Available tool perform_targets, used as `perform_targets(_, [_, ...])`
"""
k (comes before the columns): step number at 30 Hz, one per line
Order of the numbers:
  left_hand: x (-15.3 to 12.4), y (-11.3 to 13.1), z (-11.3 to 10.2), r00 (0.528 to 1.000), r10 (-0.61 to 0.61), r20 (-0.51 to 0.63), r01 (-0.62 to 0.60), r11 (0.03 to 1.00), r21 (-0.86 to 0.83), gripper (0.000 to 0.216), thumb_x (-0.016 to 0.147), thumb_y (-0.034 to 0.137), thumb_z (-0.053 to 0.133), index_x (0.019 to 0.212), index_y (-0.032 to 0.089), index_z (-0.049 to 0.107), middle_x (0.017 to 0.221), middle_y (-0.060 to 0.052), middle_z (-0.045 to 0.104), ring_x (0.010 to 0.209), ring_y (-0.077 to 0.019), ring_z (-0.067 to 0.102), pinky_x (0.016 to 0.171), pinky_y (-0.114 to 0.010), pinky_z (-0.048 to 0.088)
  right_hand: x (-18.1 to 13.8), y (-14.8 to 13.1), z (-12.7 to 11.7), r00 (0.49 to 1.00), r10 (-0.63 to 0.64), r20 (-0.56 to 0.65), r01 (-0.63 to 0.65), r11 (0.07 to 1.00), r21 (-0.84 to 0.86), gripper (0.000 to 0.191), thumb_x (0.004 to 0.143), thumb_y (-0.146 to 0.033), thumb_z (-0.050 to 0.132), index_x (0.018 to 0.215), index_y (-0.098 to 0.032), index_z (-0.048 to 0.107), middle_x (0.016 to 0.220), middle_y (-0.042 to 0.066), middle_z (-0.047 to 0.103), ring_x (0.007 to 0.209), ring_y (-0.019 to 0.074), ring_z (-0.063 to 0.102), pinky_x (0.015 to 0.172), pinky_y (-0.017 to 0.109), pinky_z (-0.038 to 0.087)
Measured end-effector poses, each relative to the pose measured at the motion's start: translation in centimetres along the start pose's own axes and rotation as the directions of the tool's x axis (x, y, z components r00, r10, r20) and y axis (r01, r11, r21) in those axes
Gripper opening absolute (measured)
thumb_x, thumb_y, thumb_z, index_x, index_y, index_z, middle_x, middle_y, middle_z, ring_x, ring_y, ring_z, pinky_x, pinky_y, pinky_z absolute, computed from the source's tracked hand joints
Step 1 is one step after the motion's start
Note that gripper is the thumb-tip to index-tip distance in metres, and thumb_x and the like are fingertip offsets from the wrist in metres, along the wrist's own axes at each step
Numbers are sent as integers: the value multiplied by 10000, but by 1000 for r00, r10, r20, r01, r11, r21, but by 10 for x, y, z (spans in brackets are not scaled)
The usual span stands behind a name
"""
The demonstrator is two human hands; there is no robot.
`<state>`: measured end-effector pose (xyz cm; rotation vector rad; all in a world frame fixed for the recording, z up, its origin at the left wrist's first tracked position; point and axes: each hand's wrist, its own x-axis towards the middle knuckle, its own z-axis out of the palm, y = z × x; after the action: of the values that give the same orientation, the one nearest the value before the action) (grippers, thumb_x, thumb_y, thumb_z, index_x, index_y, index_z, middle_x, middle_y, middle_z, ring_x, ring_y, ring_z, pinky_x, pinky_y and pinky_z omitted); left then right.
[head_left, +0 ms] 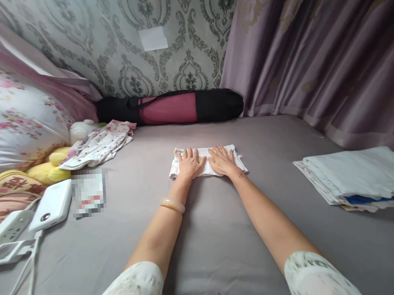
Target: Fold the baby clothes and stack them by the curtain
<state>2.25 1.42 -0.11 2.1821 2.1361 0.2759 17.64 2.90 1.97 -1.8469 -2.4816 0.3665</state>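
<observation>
A white folded cloth [205, 152] with small coloured prints lies flat on the grey bed sheet [201, 235], in the middle of the view. It looks like a small garment, with a tag at its right edge. My left hand [189, 163] presses palm down on its left half, fingers spread. On the right half rests my right hand [222, 160], also flat with fingers apart. The two thumbs point toward each other with a small gap between. My palms hide part of the cloth.
At right sits a stack of folded clothes [357, 174]. A black and maroon long bag [168, 108] lies along the wall. At left are a printed garment [101, 146], a pixelated packet [89, 192], a white power bank [51, 205], a power strip [11, 227] and cables.
</observation>
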Motion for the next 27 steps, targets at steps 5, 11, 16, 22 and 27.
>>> perform_targets(5, [-2, -4, -7, 995, -33, -96, 36, 999, 21, 677, 959, 560, 216, 1450, 130, 398, 1559, -178, 303, 1464, -345, 188, 1167, -575, 84, 2, 8, -1, 997, 41, -65, -40, 999, 19, 606, 994, -429, 165, 1549, -191, 215, 1624, 103, 119, 1487, 273, 52, 1169, 557, 25])
perform_targets(11, [-2, -14, -6, 983, -173, -57, 173, 985, -14, 730, 952, 565, 198, 1434, 55, 399, 1533, -244, 315, 1447, -375, 227, 1148, -578, 174, 4, 16, 1, 989, 146, -29, -146, 989, 12, 636, 990, -436, 161, 1544, -130, 217, 1615, 110, 155, 1487, 251, 67, 1183, 507, 20])
perform_targets(16, [-2, -16, -6, 981, -182, -68, 180, 983, -38, 699, 954, 550, 200, 1429, 85, 417, 1531, -220, 336, 1445, -359, 243, 1147, -585, 181, 4, 20, 2, 989, 136, -54, -134, 990, 43, 633, 985, -422, 184, 1540, -122, 233, 1612, 120, 163, 1485, 257, 77, 1183, 501, 29])
perform_targets(22, [-2, -29, -9, 972, -199, -125, 197, 980, -27, 678, 958, 512, 184, 1448, 105, 416, 1551, -174, 320, 1467, -334, 195, 1182, -553, 126, 3, 43, 1, 967, 219, -133, -215, 976, 44, 676, 987, -454, 151, 1534, -62, 215, 1613, 150, 122, 1484, 269, 79, 1183, 499, 32])
perform_targets(27, [-1, -37, -3, 973, -228, -46, 225, 972, -61, 722, 944, 539, 182, 1467, 80, 378, 1557, -195, 293, 1460, -354, 207, 1169, -563, 165, 3, 49, -1, 969, 242, -47, -238, 968, 78, 709, 981, -469, 119, 1536, -34, 189, 1617, 140, 101, 1485, 265, 74, 1193, 478, 50])
